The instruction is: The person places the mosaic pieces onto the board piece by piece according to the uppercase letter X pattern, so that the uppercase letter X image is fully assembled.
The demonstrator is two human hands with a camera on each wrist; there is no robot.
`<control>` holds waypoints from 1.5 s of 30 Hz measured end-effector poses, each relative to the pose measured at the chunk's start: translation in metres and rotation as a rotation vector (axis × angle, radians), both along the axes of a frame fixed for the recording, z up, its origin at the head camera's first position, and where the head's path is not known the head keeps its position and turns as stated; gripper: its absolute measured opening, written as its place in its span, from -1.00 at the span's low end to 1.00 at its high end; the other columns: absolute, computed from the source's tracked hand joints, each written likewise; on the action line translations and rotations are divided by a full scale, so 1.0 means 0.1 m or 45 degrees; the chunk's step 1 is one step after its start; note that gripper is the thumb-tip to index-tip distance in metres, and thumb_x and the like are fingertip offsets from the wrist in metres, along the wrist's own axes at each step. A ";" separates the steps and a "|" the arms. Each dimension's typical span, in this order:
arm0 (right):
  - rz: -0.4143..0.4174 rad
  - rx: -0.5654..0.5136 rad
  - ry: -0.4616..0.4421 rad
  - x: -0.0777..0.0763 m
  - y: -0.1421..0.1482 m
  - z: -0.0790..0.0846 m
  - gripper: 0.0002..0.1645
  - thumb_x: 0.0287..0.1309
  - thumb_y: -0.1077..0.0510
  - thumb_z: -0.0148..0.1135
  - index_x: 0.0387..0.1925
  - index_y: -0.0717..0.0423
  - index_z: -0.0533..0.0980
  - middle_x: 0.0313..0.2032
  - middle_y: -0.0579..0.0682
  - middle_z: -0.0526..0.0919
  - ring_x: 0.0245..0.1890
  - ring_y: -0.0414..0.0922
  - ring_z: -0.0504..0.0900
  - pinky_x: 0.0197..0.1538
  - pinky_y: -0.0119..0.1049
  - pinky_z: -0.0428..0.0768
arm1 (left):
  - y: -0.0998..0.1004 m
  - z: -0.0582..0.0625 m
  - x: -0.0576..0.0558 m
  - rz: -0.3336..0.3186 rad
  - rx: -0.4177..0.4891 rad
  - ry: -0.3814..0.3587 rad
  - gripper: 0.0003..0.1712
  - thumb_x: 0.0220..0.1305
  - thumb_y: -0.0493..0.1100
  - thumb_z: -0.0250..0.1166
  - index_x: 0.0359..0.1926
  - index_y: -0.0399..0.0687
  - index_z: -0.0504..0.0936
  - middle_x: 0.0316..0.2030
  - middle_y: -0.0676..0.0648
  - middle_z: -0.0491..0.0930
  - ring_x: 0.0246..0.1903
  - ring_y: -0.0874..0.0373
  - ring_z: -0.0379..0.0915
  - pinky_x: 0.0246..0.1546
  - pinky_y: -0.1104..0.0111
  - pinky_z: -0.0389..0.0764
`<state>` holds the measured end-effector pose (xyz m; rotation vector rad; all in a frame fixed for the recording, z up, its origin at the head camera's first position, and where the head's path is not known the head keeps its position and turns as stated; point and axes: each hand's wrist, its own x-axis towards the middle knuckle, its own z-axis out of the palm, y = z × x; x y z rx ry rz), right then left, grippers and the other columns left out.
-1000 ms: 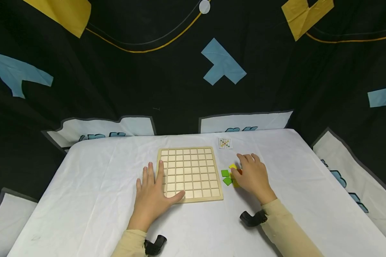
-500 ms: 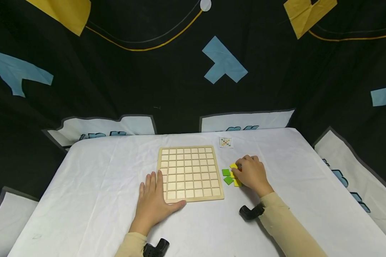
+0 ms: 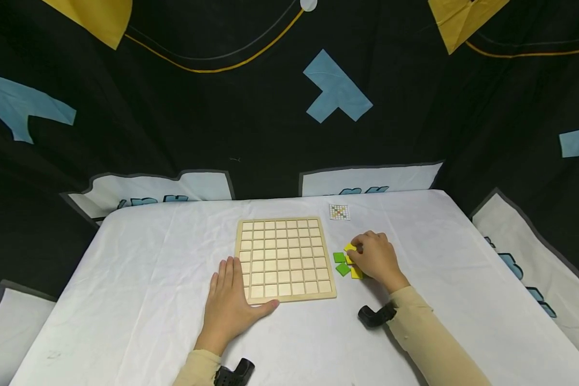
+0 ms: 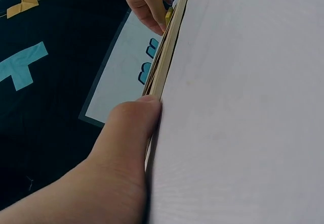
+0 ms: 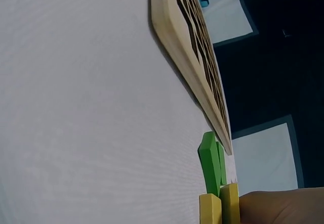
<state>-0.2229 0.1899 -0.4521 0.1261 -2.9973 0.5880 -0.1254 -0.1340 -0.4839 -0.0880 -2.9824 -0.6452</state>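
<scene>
A square wooden grid board (image 3: 284, 260) lies flat on the white cloth. Along its left side, my left hand (image 3: 229, 303) rests with straight fingers, and the thumb (image 4: 136, 115) touches the front edge. To the board's right my right hand (image 3: 376, 260) reaches down with curled fingers, thumb and forefinger pinching a tile among the small coloured tiles. A yellow tile (image 4: 168, 15) shows between those fingers in the left wrist view. Beside them lie a green tile (image 3: 339, 257), a second green tile (image 3: 342, 269) and a yellow tile (image 3: 356, 273). The hand hides part of the group.
A small printed card (image 3: 339, 212) with a coloured grid pattern lies behind the tiles, near the back of the table (image 3: 125, 300). A dark curtain (image 3: 188, 123) with blue and yellow shapes hangs behind. Black cameras are strapped to both wrists.
My left hand has slid back toward me, its fingers now closer together at the board's edge. The right hand's fingers have curled in over the tiles. The board has barely moved.
</scene>
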 end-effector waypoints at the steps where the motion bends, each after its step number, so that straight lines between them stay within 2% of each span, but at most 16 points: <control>1: -0.002 -0.014 -0.009 0.00 0.00 0.00 -0.66 0.15 0.05 0.39 -0.09 0.15 0.66 -0.18 0.09 0.66 -0.07 0.11 0.49 -0.06 -0.01 0.49 | 0.00 0.00 0.00 0.002 -0.002 0.002 0.61 -0.15 0.70 0.21 0.52 -0.44 -0.10 0.55 -0.37 -0.12 0.56 -0.25 -0.28 0.53 -0.11 -0.12; 7: 0.016 -0.112 -0.041 -0.03 0.00 -0.01 -0.73 0.15 0.12 0.40 -0.11 0.05 0.61 -0.34 0.01 0.61 -0.19 0.01 0.44 -0.17 -0.15 0.40 | 0.01 0.03 0.01 0.010 -0.010 0.000 0.60 -0.15 0.70 0.21 0.52 -0.43 -0.10 0.55 -0.36 -0.11 0.56 -0.24 -0.27 0.54 -0.10 -0.10; 16: 0.032 -0.208 -0.049 -0.09 -0.05 -0.01 -0.81 0.24 0.13 0.34 -0.11 -0.02 0.57 -0.37 -0.02 0.52 -0.23 0.01 0.40 -0.21 -0.18 0.33 | 0.01 0.03 0.01 0.015 0.000 0.021 0.59 -0.15 0.69 0.24 0.52 -0.43 -0.08 0.54 -0.36 -0.09 0.56 -0.23 -0.24 0.54 -0.08 -0.10; 20: 0.049 -0.293 -0.039 -0.16 -0.14 0.02 -0.81 0.25 0.15 0.32 -0.10 0.00 0.57 -0.36 -0.02 0.52 -0.26 -0.03 0.40 -0.23 -0.22 0.34 | 0.00 0.02 0.01 0.016 0.000 0.015 0.60 -0.16 0.71 0.21 0.52 -0.41 -0.09 0.55 -0.34 -0.11 0.57 -0.21 -0.26 0.55 -0.06 -0.11; 25: 0.131 -0.421 -0.058 -0.27 -0.28 0.08 -0.80 0.26 0.17 0.31 -0.08 0.04 0.57 -0.34 0.00 0.56 -0.33 -0.08 0.44 -0.25 -0.26 0.41 | 0.00 0.01 0.00 0.019 0.006 0.016 0.61 -0.17 0.73 0.20 0.53 -0.40 -0.10 0.55 -0.32 -0.12 0.57 -0.19 -0.26 0.55 -0.05 -0.11; 31: 0.198 -0.524 -0.107 -0.39 -0.52 0.12 -0.81 0.28 0.18 0.29 -0.08 0.03 0.56 -0.30 0.00 0.57 -0.30 -0.08 0.47 -0.27 -0.28 0.45 | 0.00 0.00 0.01 0.021 0.013 0.027 0.60 -0.18 0.72 0.21 0.53 -0.39 -0.08 0.55 -0.31 -0.10 0.57 -0.19 -0.23 0.54 -0.06 -0.06; 37: 0.223 -0.499 -0.104 -0.47 -0.72 0.07 -0.83 0.28 0.18 0.29 -0.10 0.02 0.58 -0.34 -0.04 0.57 -0.33 -0.11 0.49 -0.19 -0.25 0.47 | 0.01 0.00 0.01 0.025 0.023 0.033 0.60 -0.18 0.72 0.22 0.53 -0.38 -0.06 0.55 -0.31 -0.08 0.57 -0.19 -0.21 0.52 -0.08 -0.01; 45: 0.227 -0.393 -0.042 -0.51 -0.83 -0.02 -0.83 0.27 0.15 0.31 -0.10 -0.03 0.59 -0.40 -0.07 0.55 -0.40 -0.12 0.43 -0.25 -0.26 0.42 | 0.01 -0.01 0.01 0.033 0.015 0.034 0.60 -0.19 0.72 0.22 0.53 -0.37 -0.06 0.55 -0.31 -0.08 0.56 -0.19 -0.20 0.52 -0.08 0.00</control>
